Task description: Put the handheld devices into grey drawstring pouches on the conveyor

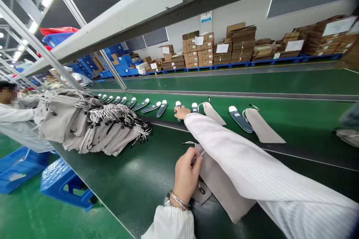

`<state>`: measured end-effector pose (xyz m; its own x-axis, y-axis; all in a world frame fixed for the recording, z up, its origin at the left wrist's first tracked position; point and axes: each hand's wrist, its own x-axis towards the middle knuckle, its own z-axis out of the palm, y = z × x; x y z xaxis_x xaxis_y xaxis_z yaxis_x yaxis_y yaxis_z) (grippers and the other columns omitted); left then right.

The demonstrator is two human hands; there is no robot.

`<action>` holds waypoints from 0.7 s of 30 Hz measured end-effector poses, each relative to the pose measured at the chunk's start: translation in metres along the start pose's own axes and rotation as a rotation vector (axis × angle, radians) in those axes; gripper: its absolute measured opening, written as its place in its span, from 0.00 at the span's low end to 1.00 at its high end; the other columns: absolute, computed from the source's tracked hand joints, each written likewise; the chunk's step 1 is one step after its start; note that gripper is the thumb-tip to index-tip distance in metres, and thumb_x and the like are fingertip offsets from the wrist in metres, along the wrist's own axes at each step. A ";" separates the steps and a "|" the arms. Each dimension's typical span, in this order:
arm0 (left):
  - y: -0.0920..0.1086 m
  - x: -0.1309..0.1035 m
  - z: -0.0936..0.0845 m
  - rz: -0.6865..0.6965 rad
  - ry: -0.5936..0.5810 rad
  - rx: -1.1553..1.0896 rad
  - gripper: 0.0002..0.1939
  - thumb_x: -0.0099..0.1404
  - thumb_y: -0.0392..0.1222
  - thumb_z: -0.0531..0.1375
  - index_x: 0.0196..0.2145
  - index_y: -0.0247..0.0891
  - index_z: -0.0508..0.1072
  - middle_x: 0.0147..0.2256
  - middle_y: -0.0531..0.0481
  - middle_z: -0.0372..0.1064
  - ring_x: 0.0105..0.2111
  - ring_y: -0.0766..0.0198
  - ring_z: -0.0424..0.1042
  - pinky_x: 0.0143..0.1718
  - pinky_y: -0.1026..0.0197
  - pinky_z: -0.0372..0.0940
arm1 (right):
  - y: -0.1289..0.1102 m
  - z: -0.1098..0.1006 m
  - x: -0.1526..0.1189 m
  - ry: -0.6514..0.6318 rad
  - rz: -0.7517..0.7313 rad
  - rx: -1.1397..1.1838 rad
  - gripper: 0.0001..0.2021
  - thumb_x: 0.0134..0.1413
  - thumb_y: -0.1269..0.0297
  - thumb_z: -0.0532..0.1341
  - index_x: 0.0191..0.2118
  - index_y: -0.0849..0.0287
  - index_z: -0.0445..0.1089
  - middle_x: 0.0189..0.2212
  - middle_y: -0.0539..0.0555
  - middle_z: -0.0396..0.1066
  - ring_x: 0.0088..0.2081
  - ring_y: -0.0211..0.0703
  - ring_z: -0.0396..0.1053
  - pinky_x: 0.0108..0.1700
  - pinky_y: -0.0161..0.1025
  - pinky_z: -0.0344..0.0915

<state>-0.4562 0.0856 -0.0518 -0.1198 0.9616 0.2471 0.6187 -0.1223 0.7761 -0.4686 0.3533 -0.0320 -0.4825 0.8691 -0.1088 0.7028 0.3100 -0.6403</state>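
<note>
My left hand (186, 173) pinches the top edge of a grey drawstring pouch (224, 186) lying on the green table. My right hand (181, 112) reaches across to the belt, its fingers closed around a long dark-blue piece with a white end (178, 104), whose exact kind I cannot make out. Just right of that hand lies a similar blue piece (195, 108), beside a pouch (213, 113). Another blue piece (240, 119) lies against a second pouch (263, 125). Under my left hand, part of a further pouch (202, 193) shows, with a dark cord end on it.
A large heap of grey pouches (92, 127) lies on the left of the table (134, 190). More blue pieces (162, 108) line the belt (305, 119). A person (14, 114) is at far left, near blue stools (66, 183). A white beam (126, 11) crosses overhead.
</note>
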 end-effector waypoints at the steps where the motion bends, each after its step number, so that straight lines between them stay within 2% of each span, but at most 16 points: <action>1: 0.000 0.000 -0.002 0.004 0.001 -0.070 0.05 0.69 0.38 0.56 0.33 0.41 0.66 0.28 0.56 0.62 0.28 0.66 0.60 0.34 0.61 0.55 | 0.001 -0.003 -0.003 -0.015 -0.006 0.045 0.16 0.56 0.67 0.62 0.51 0.58 0.66 0.52 0.63 0.66 0.50 0.57 0.71 0.53 0.54 0.65; 4: -0.001 0.003 -0.009 0.010 0.038 -0.229 0.06 0.67 0.40 0.59 0.33 0.40 0.67 0.29 0.55 0.62 0.28 0.67 0.59 0.33 0.63 0.55 | 0.008 -0.016 -0.031 -0.041 -0.062 0.227 0.20 0.59 0.66 0.59 0.57 0.57 0.60 0.43 0.58 0.70 0.42 0.50 0.72 0.44 0.46 0.68; 6: 0.000 0.006 -0.014 0.009 0.040 -0.286 0.05 0.66 0.40 0.60 0.33 0.39 0.67 0.30 0.55 0.62 0.30 0.66 0.59 0.34 0.63 0.56 | 0.016 -0.026 -0.062 -0.031 -0.118 0.352 0.24 0.65 0.61 0.52 0.65 0.53 0.50 0.45 0.56 0.70 0.42 0.47 0.72 0.40 0.42 0.69; 8: 0.003 0.007 -0.018 0.021 -0.008 -0.314 0.05 0.65 0.39 0.60 0.32 0.38 0.68 0.30 0.54 0.62 0.31 0.66 0.59 0.35 0.63 0.56 | 0.027 -0.036 -0.101 -0.020 -0.195 0.504 0.27 0.68 0.58 0.48 0.69 0.48 0.40 0.49 0.55 0.69 0.45 0.44 0.72 0.39 0.39 0.69; 10: 0.008 0.008 -0.020 0.039 -0.061 -0.332 0.05 0.64 0.38 0.61 0.31 0.38 0.69 0.29 0.54 0.62 0.30 0.66 0.59 0.34 0.63 0.55 | 0.039 -0.044 -0.141 -0.045 -0.292 0.713 0.32 0.67 0.55 0.52 0.70 0.47 0.37 0.50 0.55 0.69 0.46 0.43 0.72 0.39 0.38 0.69; 12: 0.017 0.009 -0.020 0.069 -0.072 -0.356 0.06 0.63 0.37 0.62 0.29 0.38 0.69 0.29 0.54 0.62 0.30 0.66 0.59 0.33 0.63 0.55 | 0.051 -0.049 -0.176 -0.098 -0.385 0.894 0.40 0.60 0.56 0.62 0.70 0.49 0.37 0.46 0.55 0.70 0.43 0.44 0.72 0.39 0.39 0.69; 14: 0.027 0.009 -0.017 0.110 -0.029 -0.382 0.06 0.62 0.38 0.64 0.28 0.38 0.71 0.30 0.53 0.63 0.31 0.65 0.61 0.34 0.62 0.56 | 0.062 -0.051 -0.203 -0.163 -0.436 0.926 0.45 0.54 0.57 0.69 0.68 0.50 0.40 0.40 0.52 0.70 0.39 0.43 0.70 0.37 0.38 0.68; 16: 0.038 0.008 -0.015 0.140 0.061 -0.406 0.05 0.61 0.38 0.66 0.29 0.39 0.74 0.32 0.52 0.64 0.34 0.64 0.64 0.35 0.62 0.57 | 0.068 -0.052 -0.225 -0.211 -0.460 0.854 0.39 0.54 0.55 0.69 0.66 0.51 0.49 0.39 0.52 0.69 0.36 0.40 0.68 0.35 0.37 0.65; 18: 0.049 0.007 -0.015 0.149 0.170 -0.428 0.04 0.59 0.37 0.68 0.29 0.39 0.75 0.35 0.51 0.64 0.37 0.63 0.65 0.36 0.63 0.58 | 0.072 -0.056 -0.244 -0.248 -0.451 0.776 0.27 0.61 0.51 0.63 0.61 0.54 0.59 0.40 0.53 0.68 0.34 0.38 0.65 0.34 0.35 0.62; 19: 0.053 0.007 -0.016 0.148 0.204 -0.436 0.04 0.58 0.37 0.68 0.29 0.39 0.76 0.37 0.50 0.64 0.38 0.63 0.66 0.36 0.63 0.59 | 0.072 -0.060 -0.254 -0.269 -0.431 0.760 0.23 0.64 0.50 0.60 0.59 0.55 0.63 0.38 0.52 0.68 0.33 0.36 0.63 0.32 0.35 0.60; 21: 0.058 0.006 -0.022 0.136 0.207 -0.453 0.04 0.57 0.36 0.69 0.28 0.39 0.76 0.38 0.49 0.65 0.38 0.64 0.66 0.34 0.64 0.59 | 0.073 -0.071 -0.276 -0.318 -0.333 0.803 0.19 0.66 0.51 0.58 0.55 0.56 0.66 0.28 0.48 0.62 0.26 0.34 0.56 0.28 0.34 0.54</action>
<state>-0.4378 0.0785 0.0071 -0.2412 0.8664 0.4372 0.2466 -0.3810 0.8911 -0.2469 0.1639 0.0055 -0.7990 0.5994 0.0478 -0.0138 0.0612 -0.9980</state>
